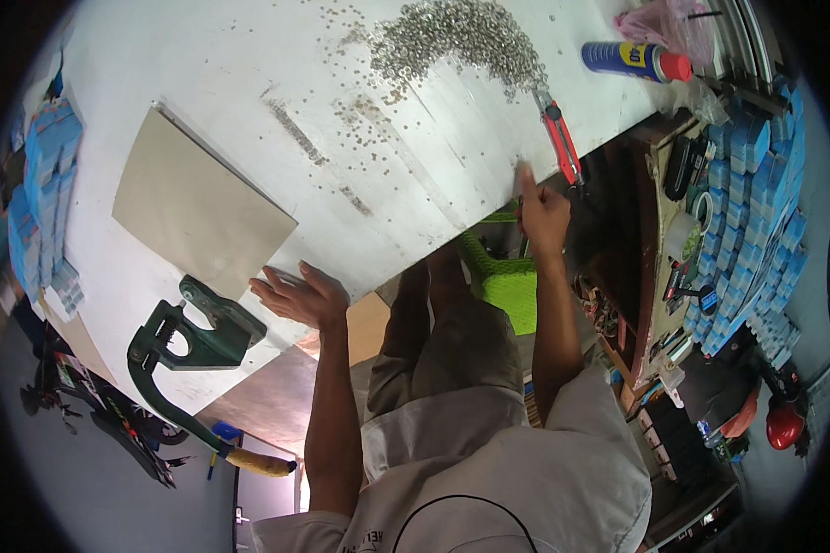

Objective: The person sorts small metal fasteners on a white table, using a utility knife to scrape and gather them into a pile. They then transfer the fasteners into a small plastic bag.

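Note:
My left hand (300, 293) rests at the near edge of the white table with fingers spread. It lies beside the lower corner of a beige board (203, 203) and right of a dark green hand press (207, 332), whose long lever ends in a yellow wrapped grip. My right hand (544, 217) is at the table's edge. One digit stretches over the tabletop, the others are partly curled, and nothing shows in it. Just above that hand lies a red utility knife (559, 138). Its tip points at a large heap of small silvery metal rings or eyelets (456, 41).
Loose eyelets (364, 124) are scattered mid-table. A blue spray can (632, 61) with a red cap lies at the far right, near a pink plastic bag (669, 28). A green plastic stool (507, 286) stands below the edge. Stacked blue packs (747, 194) fill the right side.

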A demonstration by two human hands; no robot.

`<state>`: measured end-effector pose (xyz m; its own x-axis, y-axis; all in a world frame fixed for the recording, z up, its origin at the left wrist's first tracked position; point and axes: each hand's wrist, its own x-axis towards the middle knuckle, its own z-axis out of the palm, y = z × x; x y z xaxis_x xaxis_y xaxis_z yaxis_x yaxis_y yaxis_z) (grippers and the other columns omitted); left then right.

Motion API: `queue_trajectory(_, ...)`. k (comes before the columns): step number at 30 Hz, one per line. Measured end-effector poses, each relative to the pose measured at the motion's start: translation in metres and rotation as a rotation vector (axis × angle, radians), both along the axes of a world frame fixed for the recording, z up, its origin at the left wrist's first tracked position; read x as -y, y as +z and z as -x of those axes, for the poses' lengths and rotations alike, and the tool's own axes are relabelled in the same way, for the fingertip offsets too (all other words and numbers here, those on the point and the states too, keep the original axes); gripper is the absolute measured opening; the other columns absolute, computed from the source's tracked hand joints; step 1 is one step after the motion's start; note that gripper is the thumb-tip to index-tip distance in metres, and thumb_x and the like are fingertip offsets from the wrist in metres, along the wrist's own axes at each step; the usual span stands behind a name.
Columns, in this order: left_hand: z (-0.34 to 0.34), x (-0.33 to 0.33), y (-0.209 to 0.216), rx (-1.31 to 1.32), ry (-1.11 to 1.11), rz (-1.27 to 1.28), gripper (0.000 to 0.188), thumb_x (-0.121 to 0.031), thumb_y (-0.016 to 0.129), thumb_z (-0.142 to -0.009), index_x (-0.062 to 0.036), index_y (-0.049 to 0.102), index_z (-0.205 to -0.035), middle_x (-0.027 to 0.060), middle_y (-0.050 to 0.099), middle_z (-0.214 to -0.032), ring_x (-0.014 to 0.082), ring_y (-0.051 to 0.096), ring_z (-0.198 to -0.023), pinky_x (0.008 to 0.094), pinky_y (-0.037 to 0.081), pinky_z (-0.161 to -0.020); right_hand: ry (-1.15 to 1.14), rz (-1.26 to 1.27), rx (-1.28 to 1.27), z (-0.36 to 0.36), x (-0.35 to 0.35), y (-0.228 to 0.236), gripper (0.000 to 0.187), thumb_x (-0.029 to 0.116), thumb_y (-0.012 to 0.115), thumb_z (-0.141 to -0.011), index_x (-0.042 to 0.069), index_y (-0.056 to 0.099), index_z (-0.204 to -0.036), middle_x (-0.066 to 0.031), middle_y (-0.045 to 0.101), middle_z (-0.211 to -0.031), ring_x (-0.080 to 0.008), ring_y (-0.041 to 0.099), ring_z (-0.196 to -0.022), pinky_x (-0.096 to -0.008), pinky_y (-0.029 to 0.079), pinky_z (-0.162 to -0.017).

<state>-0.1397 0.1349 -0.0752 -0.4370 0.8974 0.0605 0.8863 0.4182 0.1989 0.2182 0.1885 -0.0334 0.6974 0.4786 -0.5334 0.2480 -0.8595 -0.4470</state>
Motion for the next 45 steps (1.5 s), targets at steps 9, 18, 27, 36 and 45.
queue_trajectory(9,0.001,0.000,0.001,0.001,0.005,0.034,0.071,-0.045,0.049,-0.102,0.0004,0.032,-0.153,0.0346,0.017,-0.162,0.0504,0.018,-0.152,0.0669,0.017,-0.118,-0.071,-0.075,-0.255,-0.009,0.022,-0.023,0.062,0.054,0.065,-0.098,-0.002,0.064,-0.069,-0.0092,0.063,-0.060,-0.0159,0.055,-0.048,-0.0345,0.043,-0.049)
queue_trajectory(18,0.002,0.001,0.000,-0.007,0.001,0.039,0.073,-0.039,0.055,-0.099,0.0007,0.030,-0.154,0.0349,0.018,-0.162,0.0503,0.018,-0.152,0.0666,0.016,-0.119,-0.042,-0.002,-0.323,-0.018,0.021,-0.014,0.053,0.046,0.066,-0.099,0.004,0.063,-0.067,-0.0037,0.062,-0.060,-0.0104,0.054,-0.048,-0.0292,0.041,-0.046)
queue_trajectory(27,0.000,-0.001,0.002,-0.034,0.002,0.045,0.071,-0.038,0.054,-0.099,0.0003,0.030,-0.154,0.0345,0.019,-0.162,0.0499,0.019,-0.151,0.0665,0.017,-0.119,0.090,-0.169,-0.113,-0.005,0.009,-0.005,0.049,0.033,0.067,-0.100,0.002,0.057,-0.063,0.0008,0.055,-0.057,-0.0080,0.049,-0.052,-0.0289,0.037,-0.050)
queue_trajectory(36,-0.003,-0.004,0.002,-0.028,0.003,0.026,0.070,-0.040,0.052,-0.100,-0.0004,0.030,-0.153,0.0345,0.020,-0.161,0.0510,0.021,-0.150,0.0672,0.019,-0.118,-0.078,-0.344,-0.427,-0.006,-0.014,0.013,0.038,0.019,0.066,-0.101,0.008,0.056,-0.066,0.0028,0.053,-0.058,-0.0041,0.047,-0.051,-0.0238,0.034,-0.048)
queue_trajectory(45,-0.001,0.003,0.003,-0.035,0.007,0.048,0.070,-0.042,0.052,-0.101,-0.0005,0.030,-0.153,0.0339,0.021,-0.161,0.0505,0.021,-0.151,0.0668,0.019,-0.118,0.055,-0.433,-0.424,0.016,-0.060,0.078,0.034,0.011,0.067,-0.100,0.004,0.057,-0.067,0.0005,0.056,-0.059,-0.0044,0.050,-0.049,-0.0231,0.038,-0.047)
